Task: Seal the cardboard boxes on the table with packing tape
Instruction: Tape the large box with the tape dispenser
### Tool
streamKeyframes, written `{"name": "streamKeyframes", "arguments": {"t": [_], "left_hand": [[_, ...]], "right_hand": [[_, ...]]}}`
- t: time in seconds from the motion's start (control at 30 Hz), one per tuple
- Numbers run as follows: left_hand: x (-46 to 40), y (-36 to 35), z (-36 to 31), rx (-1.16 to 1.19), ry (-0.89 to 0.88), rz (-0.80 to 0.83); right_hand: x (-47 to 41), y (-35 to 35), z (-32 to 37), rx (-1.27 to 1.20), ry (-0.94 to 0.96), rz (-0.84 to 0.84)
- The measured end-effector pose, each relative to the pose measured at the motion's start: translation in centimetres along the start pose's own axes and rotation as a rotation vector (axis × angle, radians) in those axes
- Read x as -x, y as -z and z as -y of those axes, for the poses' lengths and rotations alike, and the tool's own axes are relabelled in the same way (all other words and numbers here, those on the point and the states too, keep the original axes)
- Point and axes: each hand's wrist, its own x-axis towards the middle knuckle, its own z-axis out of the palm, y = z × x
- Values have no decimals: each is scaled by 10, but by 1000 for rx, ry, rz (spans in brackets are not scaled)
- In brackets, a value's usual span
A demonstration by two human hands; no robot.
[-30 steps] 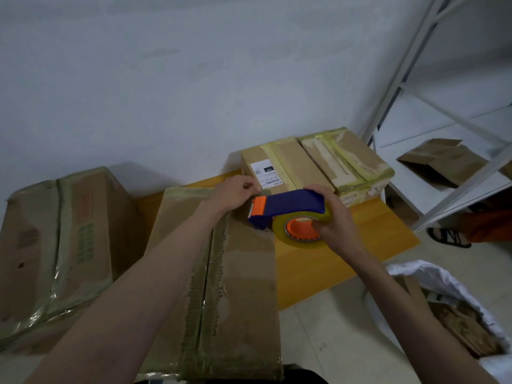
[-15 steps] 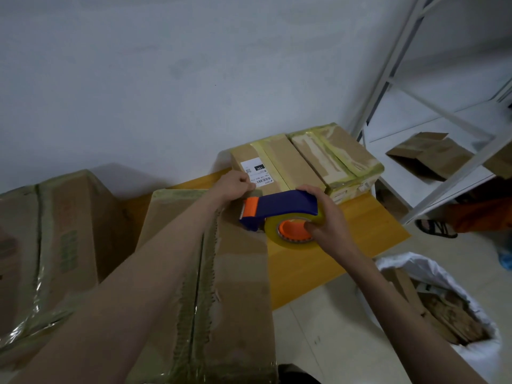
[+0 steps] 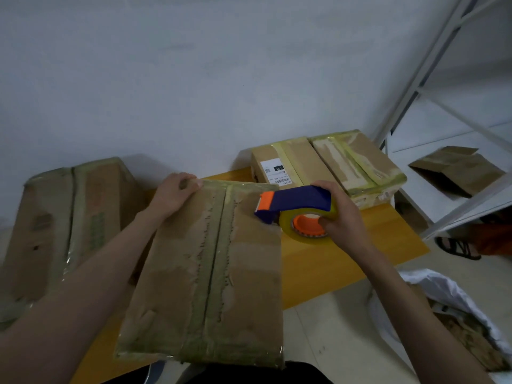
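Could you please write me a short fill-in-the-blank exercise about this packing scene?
1. The right hand holds a blue and ____ tape dispenser.
2. The left hand grips the far edge of the large ____ box.
3. The white label sits on a small box on the ____ table.

Missing words: orange; cardboard; yellow

Plain grey-white wall [image 3: 194,79] behind; white metal shelving [image 3: 432,87] at right; pale tiled floor [image 3: 332,328] beneath orange-yellow wooden worktop [image 3: 318,267]. Dim, even light.
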Motion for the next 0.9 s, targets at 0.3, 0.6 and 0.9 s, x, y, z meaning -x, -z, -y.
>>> {"name": "streamKeyframes", "arguments": {"t": [0.3, 0.6, 0.9], "left_hand": [[12, -11, -2, -79, 131, 4], [28, -19, -6, -418, 37, 13], [55, -46, -41, -471, -264, 84]], "right_hand": [[0, -2, -2, 16, -16, -5], [4, -5, -8, 0, -2, -25], [3, -3, -6, -7, -9, -8]]}}
